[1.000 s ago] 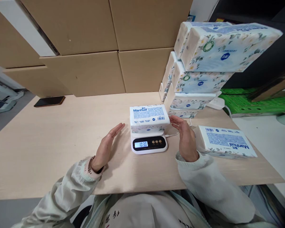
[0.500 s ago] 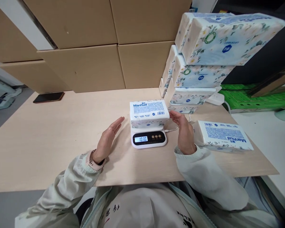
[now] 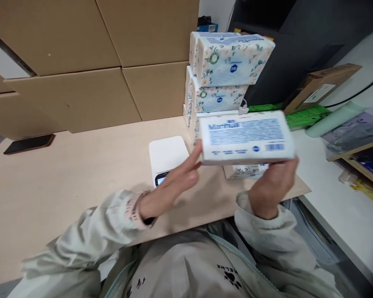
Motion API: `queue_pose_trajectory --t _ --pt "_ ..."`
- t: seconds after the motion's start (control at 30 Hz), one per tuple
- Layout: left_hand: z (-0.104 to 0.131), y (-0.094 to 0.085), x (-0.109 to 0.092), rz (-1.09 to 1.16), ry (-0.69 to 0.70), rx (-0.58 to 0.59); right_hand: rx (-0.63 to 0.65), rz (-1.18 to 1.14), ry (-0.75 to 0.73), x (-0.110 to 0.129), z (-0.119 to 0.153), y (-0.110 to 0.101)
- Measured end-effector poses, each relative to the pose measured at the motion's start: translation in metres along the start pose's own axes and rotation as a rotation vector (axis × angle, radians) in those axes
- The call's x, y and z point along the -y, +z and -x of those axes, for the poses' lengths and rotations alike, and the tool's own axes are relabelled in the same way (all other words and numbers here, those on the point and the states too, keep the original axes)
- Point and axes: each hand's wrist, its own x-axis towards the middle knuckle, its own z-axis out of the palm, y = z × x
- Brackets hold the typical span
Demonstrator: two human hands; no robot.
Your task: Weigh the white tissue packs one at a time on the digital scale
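Note:
A white tissue pack (image 3: 247, 136) with blue print is held up between my two hands, above the right part of the table. My left hand (image 3: 174, 184) presses its fingertips on the pack's left end. My right hand (image 3: 273, 184) grips the lower right corner from below. The white scale (image 3: 168, 154) lies bare to the left, its display partly hidden behind my left hand. Under the held pack, another tissue pack (image 3: 247, 171) shows in part on the table. Behind stands a stack of tissue packs (image 3: 220, 97) with flower print.
Cardboard boxes (image 3: 81, 97) form a wall along the table's back edge. A dark phone (image 3: 29, 144) lies at the far left of the wooden table (image 3: 65, 178). Green crates (image 3: 307, 118), a leaning cardboard box (image 3: 320, 89) and a pale green roll (image 3: 335, 120) are at the right.
The pack that sat on the scale is off it and lifted to the right between both hands. My hands have closed onto it. The view has turned to the right.

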Motion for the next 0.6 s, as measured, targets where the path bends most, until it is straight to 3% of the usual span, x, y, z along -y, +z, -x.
queue_pose_trajectory --t 0.13,0.23,0.3,0.37,0.47,0.53,0.6 --pt "-0.062 0.044 0.036 -0.019 0.008 0.138 -0.223 0.115 0.025 -0.039 -0.032 -0.029" --pt "-0.090 0.062 0.057 -0.026 -0.064 0.188 -0.215 0.213 0.190 -0.072 -0.041 -0.046" --pt "-0.094 0.059 0.056 -0.048 -0.121 0.182 -0.171 0.263 0.275 -0.078 -0.045 -0.060" --pt "-0.092 0.043 0.041 -0.066 -0.089 0.103 -0.195 0.269 0.203 -0.068 -0.057 -0.073" --pt "-0.098 0.008 -0.001 -0.048 0.125 -0.176 -0.165 0.080 0.032 -0.034 -0.103 -0.077" --pt "-0.117 -0.012 -0.031 -0.043 0.206 -0.360 0.090 -0.104 0.064 -0.014 -0.151 -0.060" --pt "-0.145 -0.023 -0.053 -0.075 0.211 -0.393 0.354 -0.169 0.186 -0.006 -0.203 -0.025"
